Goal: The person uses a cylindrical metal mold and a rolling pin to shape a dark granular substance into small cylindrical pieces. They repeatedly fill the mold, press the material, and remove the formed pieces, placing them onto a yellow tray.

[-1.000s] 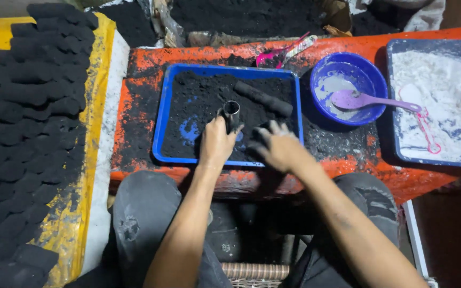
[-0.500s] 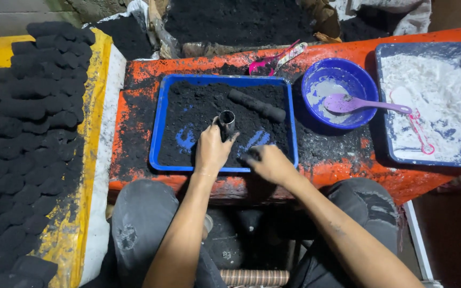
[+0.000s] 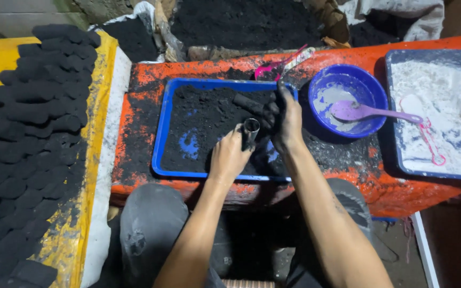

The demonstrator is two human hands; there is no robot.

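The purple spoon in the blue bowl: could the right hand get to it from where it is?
Probably yes. The right hand sits at the blue tray's right edge, beside the blue bowl. The purple spoon lies uncovered, its handle across the rim, with nothing between.

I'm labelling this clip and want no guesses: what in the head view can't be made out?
- Metal tube: its lower part is hidden by the left hand, and its inside is too dark to see.
- Black rod: its far end is covered by the right hand; whether the grip closes on it is unclear.
- White powder tray: cut off by the right edge.
- Black briquettes: cut off by the left edge.
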